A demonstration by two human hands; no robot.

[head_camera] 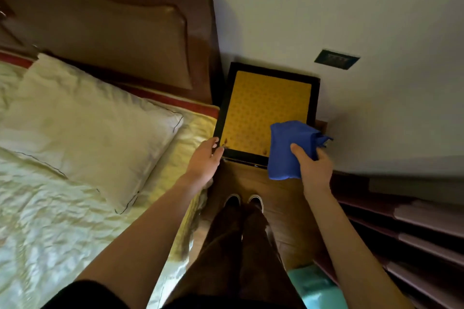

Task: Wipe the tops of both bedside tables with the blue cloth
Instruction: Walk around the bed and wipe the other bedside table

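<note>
1. Head view: the right hand [313, 168] pinches the bunched blue cloth [288, 148] over the bedside table [266, 110], at its near right corner.
2. The left hand [204, 158], fingers loosely spread, seems to touch the worktop's near left corner.
3. Risk: the bunched cloth skips the dark rim.

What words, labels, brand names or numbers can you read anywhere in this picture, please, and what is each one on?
None can be read.
The bedside table top shows only a repeating yellow pattern, no lettering.
The blue cloth in the right hand bears no visible tag.
The wall plate has small marks, too blurred to read.
The pillow and the headboard are plain.
</note>
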